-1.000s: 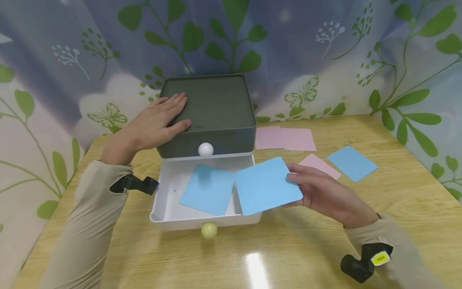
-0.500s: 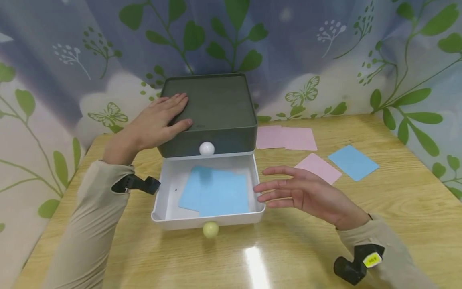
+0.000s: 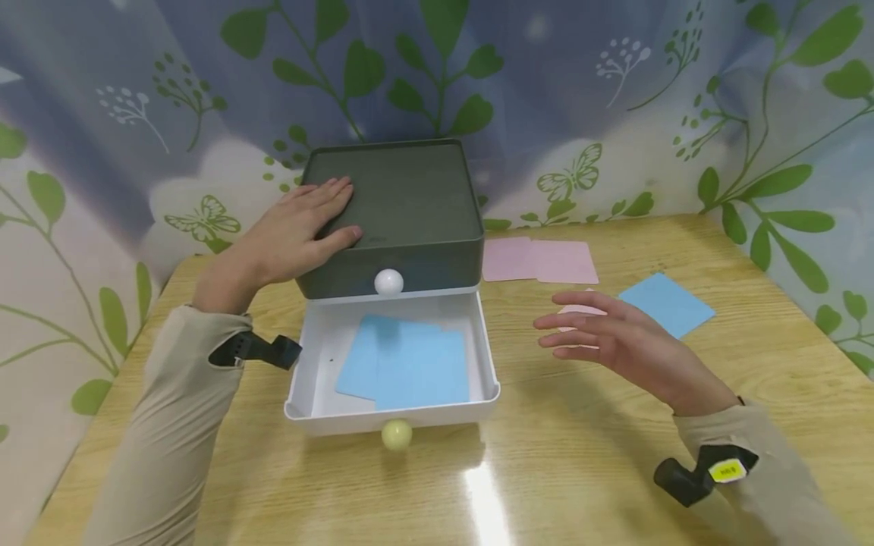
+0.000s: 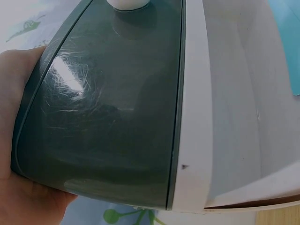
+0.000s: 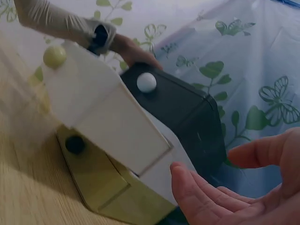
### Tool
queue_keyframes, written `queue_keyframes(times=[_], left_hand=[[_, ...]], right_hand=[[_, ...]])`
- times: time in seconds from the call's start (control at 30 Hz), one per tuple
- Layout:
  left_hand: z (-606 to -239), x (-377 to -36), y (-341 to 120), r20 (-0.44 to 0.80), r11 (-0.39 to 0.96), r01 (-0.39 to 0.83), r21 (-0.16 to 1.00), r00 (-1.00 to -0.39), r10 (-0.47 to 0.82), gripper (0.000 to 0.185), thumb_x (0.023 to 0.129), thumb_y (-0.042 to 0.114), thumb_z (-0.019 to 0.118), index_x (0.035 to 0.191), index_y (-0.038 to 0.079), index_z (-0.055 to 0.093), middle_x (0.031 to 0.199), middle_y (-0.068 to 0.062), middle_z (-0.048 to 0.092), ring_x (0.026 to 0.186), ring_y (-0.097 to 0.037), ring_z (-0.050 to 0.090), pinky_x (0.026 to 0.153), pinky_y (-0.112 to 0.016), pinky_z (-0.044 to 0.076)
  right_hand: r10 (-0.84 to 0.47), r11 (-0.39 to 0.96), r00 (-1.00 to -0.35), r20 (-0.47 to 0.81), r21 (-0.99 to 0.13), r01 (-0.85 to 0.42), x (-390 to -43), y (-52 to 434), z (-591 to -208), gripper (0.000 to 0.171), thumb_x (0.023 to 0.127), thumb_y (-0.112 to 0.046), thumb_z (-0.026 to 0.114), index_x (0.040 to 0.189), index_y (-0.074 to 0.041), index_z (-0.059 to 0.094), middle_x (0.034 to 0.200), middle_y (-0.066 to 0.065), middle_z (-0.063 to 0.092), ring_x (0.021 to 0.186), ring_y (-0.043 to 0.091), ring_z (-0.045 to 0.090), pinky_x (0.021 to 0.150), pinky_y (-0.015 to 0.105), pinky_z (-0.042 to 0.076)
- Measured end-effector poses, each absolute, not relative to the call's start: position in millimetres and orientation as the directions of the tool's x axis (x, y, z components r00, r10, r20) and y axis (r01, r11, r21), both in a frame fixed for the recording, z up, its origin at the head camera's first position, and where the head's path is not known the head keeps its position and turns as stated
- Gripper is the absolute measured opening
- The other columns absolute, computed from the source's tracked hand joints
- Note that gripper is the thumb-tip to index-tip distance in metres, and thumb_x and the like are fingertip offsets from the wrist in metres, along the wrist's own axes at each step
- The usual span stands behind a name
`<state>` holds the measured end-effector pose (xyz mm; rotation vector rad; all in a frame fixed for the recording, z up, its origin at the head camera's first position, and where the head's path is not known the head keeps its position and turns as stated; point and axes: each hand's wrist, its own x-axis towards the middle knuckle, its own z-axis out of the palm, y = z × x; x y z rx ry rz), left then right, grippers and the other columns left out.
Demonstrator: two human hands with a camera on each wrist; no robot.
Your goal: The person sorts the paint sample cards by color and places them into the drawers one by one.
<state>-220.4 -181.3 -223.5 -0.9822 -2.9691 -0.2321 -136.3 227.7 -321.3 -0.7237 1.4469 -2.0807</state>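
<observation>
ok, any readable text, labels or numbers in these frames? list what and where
Nothing can be read.
Yellow tag on the right wrist device: dark marks on it, too small and blurred to make out.
Dark grey drawer box, white drawer, blue cards, pink cards: no print visible.

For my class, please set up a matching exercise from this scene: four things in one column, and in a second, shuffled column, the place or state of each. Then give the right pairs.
Column 1
1. left hand
2. right hand
3. two blue cards
4. lone blue card

Column 2
A. on the wooden table, far right
B. inside the open white drawer
C. flat on the dark grey box
D. open, above the table, holding nothing

Pairs: 1-C, 2-D, 3-B, 4-A
</observation>
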Motion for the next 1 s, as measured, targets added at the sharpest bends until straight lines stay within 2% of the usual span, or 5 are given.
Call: queue_keyframes(times=[0.33,0.6,0.73,0.83,1.0], left_hand=[[-223.1,-219.8,-181.6,0.052,0.795,0.590,0.142,-0.806,0.589,0.070,0.103,0.042,0.036,0.152,-0.005,0.017,0.159,-0.019,0.014,0.146,-0.033,0.013,0.118,-0.046,0.007],[-223.8,-220.6,-181.3,0.058,0.791,0.594,0.145,-0.803,0.593,0.069,0.103,0.041,0.036,0.151,-0.005,0.018,0.158,-0.020,0.015,0.146,-0.033,0.013,0.118,-0.045,0.007],[-224.2,-220.9,-181.6,0.062,0.790,0.595,0.147,-0.803,0.593,0.069,0.103,0.041,0.037,0.151,-0.005,0.018,0.158,-0.020,0.015,0.146,-0.033,0.013,0.118,-0.045,0.007],[-224.2,-220.9,-181.8,0.063,0.790,0.595,0.147,-0.803,0.593,0.069,0.103,0.041,0.037,0.151,-0.005,0.019,0.158,-0.020,0.016,0.146,-0.033,0.014,0.118,-0.046,0.008],[-224.3,-220.8,-181.8,0.064,0.790,0.596,0.145,-0.803,0.593,0.069,0.103,0.041,0.037,0.151,-0.005,0.019,0.158,-0.019,0.016,0.146,-0.033,0.014,0.118,-0.045,0.008]], right_hand=[[-0.435,-0.033,-0.899,0.043,-0.999,-0.032,-143.4,256.0,-329.2,0.034,0.101,-0.002,0.046,0.133,-0.011,0.044,0.124,0.005,0.063,0.110,0.018,0.063,0.090,0.032,0.053],[-0.340,0.152,-0.940,0.027,-0.985,-0.084,-148.1,275.9,-346.1,0.036,0.099,-0.002,0.051,0.130,-0.018,0.043,0.119,-0.002,0.060,0.105,0.006,0.062,0.084,0.024,0.054],[-0.290,0.313,-0.956,-0.033,-0.948,-0.063,-148.8,280.6,-346.1,0.044,0.101,-0.010,0.050,0.141,-0.004,0.032,0.127,0.011,0.052,0.105,0.001,0.059,0.084,0.022,0.053],[-0.243,0.471,-0.967,-0.074,-0.881,-0.051,-148.7,282.5,-344.6,0.058,0.101,-0.017,0.051,0.146,0.006,0.022,0.135,0.025,0.043,0.116,0.018,0.055,0.084,0.022,0.050],[-0.184,0.618,-0.977,-0.111,-0.786,-0.027,-151.0,287.4,-346.3,0.068,0.100,-0.022,0.054,0.148,0.008,0.017,0.142,0.032,0.035,0.127,0.050,0.039,0.093,0.045,0.045]])
